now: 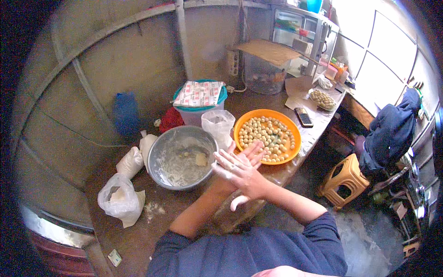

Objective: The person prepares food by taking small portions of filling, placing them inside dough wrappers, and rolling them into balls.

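My right hand (242,173), floury on the fingers, lies across my left hand (254,154), palms facing, between a metal bowl and an orange plastic tray. Whether anything is between the palms is hidden. The grey metal bowl (166,169) holds flour, a piece of dough (201,159) and a few small bits. In the round orange tray (296,133) lie many small pale dough balls (258,128). A clear plastic bag (218,121) stands upright between bowl and tray, its lower part partly behind my fingers.
An open bag of flour (119,199) and tied white bags (130,162) sit left of the bowl. Behind is a lidded tub (197,116). A mobile phone (304,117) and a pack of pale balls (322,99) lie right. A plastic stool (344,181) stands beside the table.
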Tool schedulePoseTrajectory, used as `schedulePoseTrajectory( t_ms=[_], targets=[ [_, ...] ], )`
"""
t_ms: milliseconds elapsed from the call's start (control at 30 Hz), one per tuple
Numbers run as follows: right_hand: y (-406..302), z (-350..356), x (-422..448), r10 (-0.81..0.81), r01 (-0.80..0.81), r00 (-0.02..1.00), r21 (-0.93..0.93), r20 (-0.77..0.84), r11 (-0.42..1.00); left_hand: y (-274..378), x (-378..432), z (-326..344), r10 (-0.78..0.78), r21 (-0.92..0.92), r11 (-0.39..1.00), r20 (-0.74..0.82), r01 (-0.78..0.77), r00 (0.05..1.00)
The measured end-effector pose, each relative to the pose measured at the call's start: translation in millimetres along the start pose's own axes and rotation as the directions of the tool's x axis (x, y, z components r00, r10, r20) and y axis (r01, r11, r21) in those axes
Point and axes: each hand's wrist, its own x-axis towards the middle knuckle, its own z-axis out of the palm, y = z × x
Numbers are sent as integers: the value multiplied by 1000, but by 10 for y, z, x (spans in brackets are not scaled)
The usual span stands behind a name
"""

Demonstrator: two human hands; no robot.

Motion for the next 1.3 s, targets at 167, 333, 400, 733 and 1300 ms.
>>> schedulePoseTrajectory(
  t_ms=[167, 333, 400, 733, 1300],
  targets=[
    [91, -51, 82, 135, -136, 988, -5, -71, 991, -56, 44, 1, 126, 591, 798, 21, -114, 992],
    [220, -49, 7, 148, -149, 989, 51, 28, 988, -294, 254, 721, 473, 687, 678, -134, -263, 871],
    [69, -203, 194, 80, -79, 994, 14, -79, 997, -297, 169, 587, 399, 836, 528, -91, -148, 913],
    [-119, 119, 193, 107, -85, 986, 168, -130, 982, 6, 224, 213, 98, 854, 120, 498, -507, 862],
    [112, -123, 155, 260, -262, 950, 13, -173, 965, -289, 339, 626, 495, 880, 367, 91, -303, 864]
  ],
)
